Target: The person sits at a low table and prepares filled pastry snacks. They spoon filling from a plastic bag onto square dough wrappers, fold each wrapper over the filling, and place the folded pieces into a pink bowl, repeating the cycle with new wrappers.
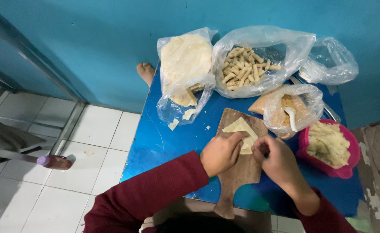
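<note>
A pale triangular dough wrapper (240,127) lies on a brown wooden cutting board (241,172) on a small blue table (164,138). My left hand (220,152) presses on the wrapper's near edge, fingers curled over it. Touching the same edge from the right is my right hand (275,160), its fingers pinched on the dough. Both arms wear dark red sleeves.
A clear bag of flat wrappers (184,69), a bag of rolled sticks (246,64), an empty-looking bag (330,60), a bag of brown filling with a white spoon (291,110), and a pink bowl of pale shreds (328,144). A bare foot (146,71) shows behind the table; a bottle (54,162) lies on the tiled floor.
</note>
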